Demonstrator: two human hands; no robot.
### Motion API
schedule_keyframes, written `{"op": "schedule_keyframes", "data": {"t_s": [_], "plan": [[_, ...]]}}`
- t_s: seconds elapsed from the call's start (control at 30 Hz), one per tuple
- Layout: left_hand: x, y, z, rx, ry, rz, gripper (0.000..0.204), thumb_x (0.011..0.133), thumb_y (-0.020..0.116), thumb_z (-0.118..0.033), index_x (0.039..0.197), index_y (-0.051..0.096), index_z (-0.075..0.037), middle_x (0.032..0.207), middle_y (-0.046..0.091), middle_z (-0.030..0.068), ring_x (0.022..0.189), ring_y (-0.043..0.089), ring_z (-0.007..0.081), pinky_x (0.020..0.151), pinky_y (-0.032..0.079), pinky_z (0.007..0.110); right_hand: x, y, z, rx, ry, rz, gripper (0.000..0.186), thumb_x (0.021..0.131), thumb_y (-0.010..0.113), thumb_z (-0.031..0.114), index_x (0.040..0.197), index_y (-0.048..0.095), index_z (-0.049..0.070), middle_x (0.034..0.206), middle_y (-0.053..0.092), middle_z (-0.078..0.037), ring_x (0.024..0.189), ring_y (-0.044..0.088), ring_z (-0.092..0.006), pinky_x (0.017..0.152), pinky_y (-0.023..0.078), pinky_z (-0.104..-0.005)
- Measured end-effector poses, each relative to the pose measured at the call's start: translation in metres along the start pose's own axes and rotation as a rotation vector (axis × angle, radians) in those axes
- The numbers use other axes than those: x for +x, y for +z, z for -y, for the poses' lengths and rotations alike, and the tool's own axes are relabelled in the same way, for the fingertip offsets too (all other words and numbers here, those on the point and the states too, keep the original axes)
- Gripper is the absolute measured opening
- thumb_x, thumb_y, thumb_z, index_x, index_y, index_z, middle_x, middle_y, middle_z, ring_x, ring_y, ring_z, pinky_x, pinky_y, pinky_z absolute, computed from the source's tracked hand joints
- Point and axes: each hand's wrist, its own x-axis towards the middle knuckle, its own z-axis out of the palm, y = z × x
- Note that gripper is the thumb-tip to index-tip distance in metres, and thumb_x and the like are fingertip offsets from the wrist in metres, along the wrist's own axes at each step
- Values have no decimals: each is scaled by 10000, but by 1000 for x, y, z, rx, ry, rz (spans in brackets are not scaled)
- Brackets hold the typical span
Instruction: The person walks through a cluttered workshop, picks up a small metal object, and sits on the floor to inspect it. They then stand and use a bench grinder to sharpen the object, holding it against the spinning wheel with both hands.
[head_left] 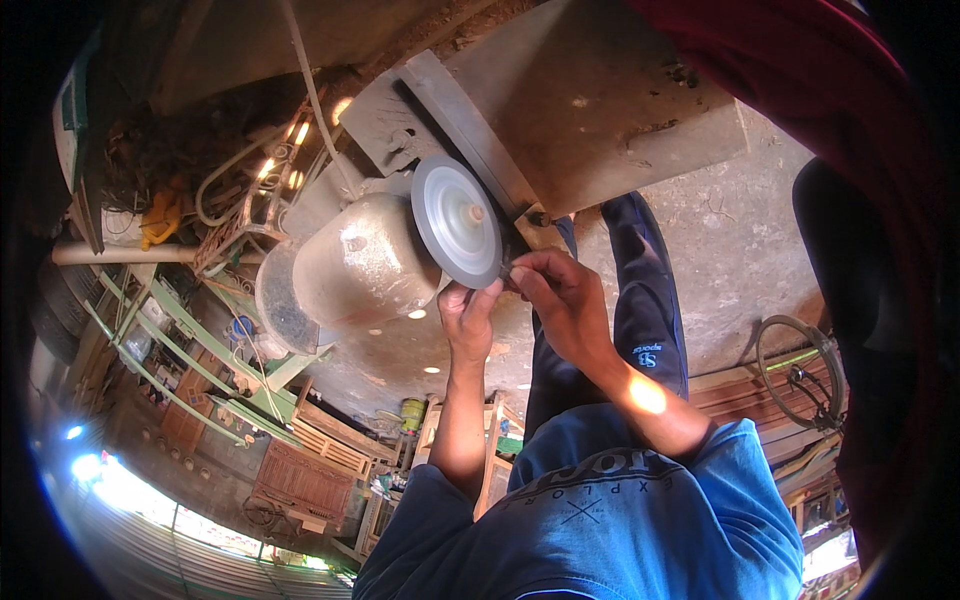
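A grey grinding disc (457,222) sits on the shaft of a big, pale, dusty motor (366,262). At the disc's near lower rim, both my hands come together. My left hand (470,318) has thumb and fingers pinched just under the rim. Beside it, on the right, my right hand (562,298) pinches a small dark piece (507,274) against or very near the disc's edge. Fingers cover most of that piece, so its kind does not show. Whether the left fingertips also grip it is hard to see.
Behind the disc runs a metal bar (470,135) beside a brown sheet (600,90). Green metal framing (190,345) stands left of the motor. A cable (308,75) hangs down to the motor. A wheel rim (800,372) leans at the right, near stacked planks.
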Motion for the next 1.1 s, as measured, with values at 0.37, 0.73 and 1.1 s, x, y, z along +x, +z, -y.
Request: {"op": "schedule_keyframes", "data": {"t_s": [0.37, 0.73, 1.1], "plan": [[3, 0, 0, 19, -12, -8, 386, 895, 662, -130, 1242, 573, 14, 1198, 586, 69, 1090, 547, 163, 971, 428, 331, 2, 2, -3, 43, 7, -22, 143, 920, 636, 92, 965, 654, -43, 819, 700, -94, 772, 663, -114, 688, 511, -252], [5, 10, -1, -3, 58, -113, 172, 897, 631, -63, 1035, 673, 30, 983, 678, 51, 904, 616, 121, 834, 498, 285, 3, 1, -5, 37, -31, -15, 135, 911, 639, 87, 957, 656, -39, 816, 700, -99, 760, 665, -120, 675, 514, -258], [4, 11, -3, 19, 62, -120, 167, 893, 661, -86, 1025, 679, 14, 987, 659, 22, 924, 584, 103, 849, 468, 269, 3, -2, 1, -34, -42, 13, 143, 912, 634, 93, 958, 656, -41, 812, 695, -105, 750, 657, -120, 664, 508, -260]]}}
